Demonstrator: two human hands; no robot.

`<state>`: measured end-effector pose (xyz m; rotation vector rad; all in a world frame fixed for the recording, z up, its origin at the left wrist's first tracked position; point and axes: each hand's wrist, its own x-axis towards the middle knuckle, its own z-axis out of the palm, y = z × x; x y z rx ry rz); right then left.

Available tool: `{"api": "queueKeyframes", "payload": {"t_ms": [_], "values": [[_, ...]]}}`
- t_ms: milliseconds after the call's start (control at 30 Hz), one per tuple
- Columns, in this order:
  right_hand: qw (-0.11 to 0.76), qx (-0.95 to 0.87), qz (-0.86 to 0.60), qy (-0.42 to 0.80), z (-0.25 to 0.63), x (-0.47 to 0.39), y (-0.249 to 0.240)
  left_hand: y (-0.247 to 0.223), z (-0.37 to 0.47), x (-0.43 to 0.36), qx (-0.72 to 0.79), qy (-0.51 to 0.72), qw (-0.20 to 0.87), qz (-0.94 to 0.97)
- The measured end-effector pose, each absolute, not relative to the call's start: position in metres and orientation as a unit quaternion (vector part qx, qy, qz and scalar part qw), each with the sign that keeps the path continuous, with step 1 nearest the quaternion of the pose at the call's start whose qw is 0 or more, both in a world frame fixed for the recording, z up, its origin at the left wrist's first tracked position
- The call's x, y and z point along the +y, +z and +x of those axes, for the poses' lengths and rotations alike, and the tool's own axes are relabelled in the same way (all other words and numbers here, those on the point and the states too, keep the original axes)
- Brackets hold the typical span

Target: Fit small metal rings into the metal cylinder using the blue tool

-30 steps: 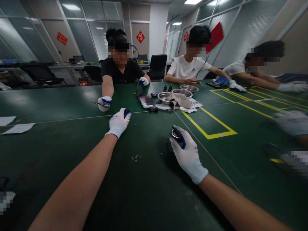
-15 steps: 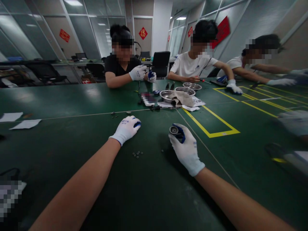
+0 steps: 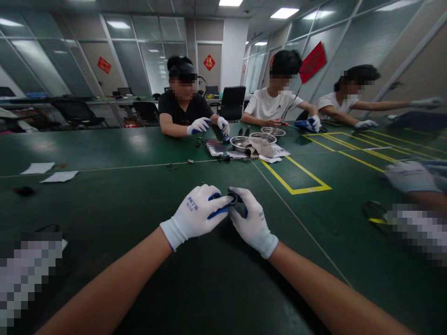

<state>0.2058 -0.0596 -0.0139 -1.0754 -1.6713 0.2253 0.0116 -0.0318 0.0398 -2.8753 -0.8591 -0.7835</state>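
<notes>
In the head view, my right hand (image 3: 252, 221), in a white glove with blue palm, is closed around a dark round part (image 3: 232, 199) with a metallic ring-shaped end. My left hand (image 3: 199, 211), gloved the same way, meets it from the left. Its index finger and thumb reach to the ring end, and its other fingers curl under. Whatever may be between the left fingertips is too small or hidden to make out. Both hands are just above the green table (image 3: 216, 288). The small rings on the table are mostly covered by my hands.
Metal bowls (image 3: 239, 143) and a grey cloth (image 3: 260, 148) stand further back. Yellow tape (image 3: 310, 190) marks rectangles at the right. White papers (image 3: 60, 177) lie at the left. Co-workers sit opposite, and another person's gloved hand (image 3: 412, 177) is at the right edge.
My left hand has moved right and my right hand left, so they meet at the round part, which has turned slightly. The camera view has tilted upward. The co-workers' hands have shifted.
</notes>
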Motion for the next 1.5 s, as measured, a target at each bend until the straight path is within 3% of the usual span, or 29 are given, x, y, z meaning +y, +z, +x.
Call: {"api": "queueKeyframes", "payload": {"t_ms": [233, 767, 1233, 1500], "values": [[0.521, -0.731, -0.433, 0.082, 0.207, -0.062, -0.015, 0.043, 0.015, -0.043, -0.292, -0.210, 0.055, -0.931], [0.536, -0.730, -0.406, 0.122, 0.208, -0.072, -0.008, 0.054, 0.019, -0.053, -0.286, -0.257, -0.082, -0.919], [0.518, -0.718, -0.438, 0.153, 0.205, -0.075, -0.002, 0.060, 0.018, -0.060, -0.222, -0.215, -0.044, -0.950], [0.503, -0.719, -0.444, 0.182, 0.207, -0.079, 0.010, 0.065, 0.021, -0.067, -0.228, -0.249, -0.117, -0.934]]}}
